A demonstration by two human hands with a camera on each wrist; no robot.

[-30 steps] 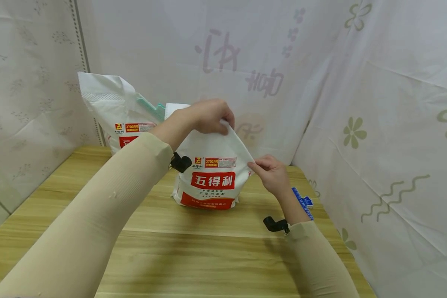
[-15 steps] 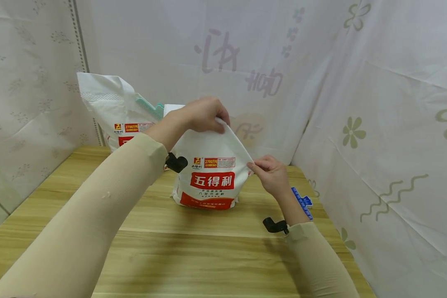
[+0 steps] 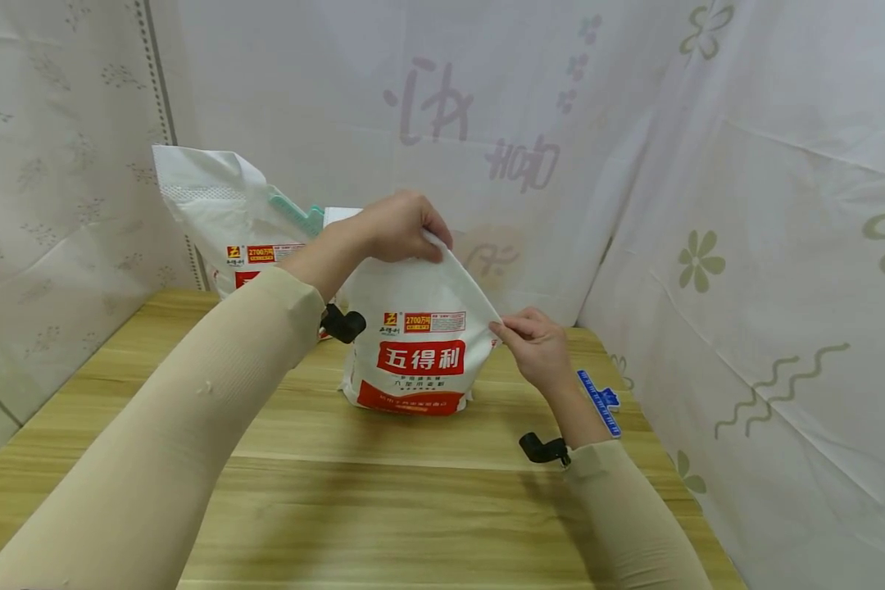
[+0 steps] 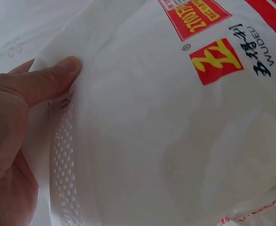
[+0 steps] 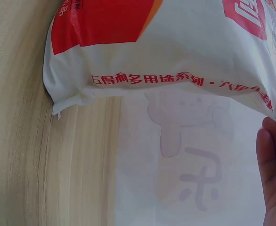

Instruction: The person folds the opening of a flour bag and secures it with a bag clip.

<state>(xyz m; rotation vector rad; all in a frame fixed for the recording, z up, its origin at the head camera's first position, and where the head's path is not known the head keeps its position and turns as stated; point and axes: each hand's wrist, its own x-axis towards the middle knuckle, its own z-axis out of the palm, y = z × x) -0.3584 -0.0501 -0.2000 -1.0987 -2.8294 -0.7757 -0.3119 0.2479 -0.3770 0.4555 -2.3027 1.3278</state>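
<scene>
A white flour bag (image 3: 420,287) with red and yellow print stands upright on the wooden table. My left hand (image 3: 401,228) holds its top edge, thumb on the near face and fingers behind. The left wrist view shows that thumb (image 4: 58,75) pressed on the white plastic beside a dotted band. Lower down, my right hand (image 3: 537,348) pinches the bag's right edge between thumb and fingers, pulling the edge into a straight slant. In the right wrist view the fingertips (image 5: 270,141) grip the bag's side. Part of the bag's top is hidden behind my left hand.
A second flour bag (image 3: 214,213) stands behind on the left, with a teal clip (image 3: 298,215) across its folded top corner. A blue plastic clip (image 3: 600,403) lies on the table (image 3: 383,516) beside my right forearm. Patterned cloth curtains enclose the back and sides.
My left hand has shifted slightly left, its forearm with it, still holding the bag's top. The right hand has stayed nearly still at the bag's edge.
</scene>
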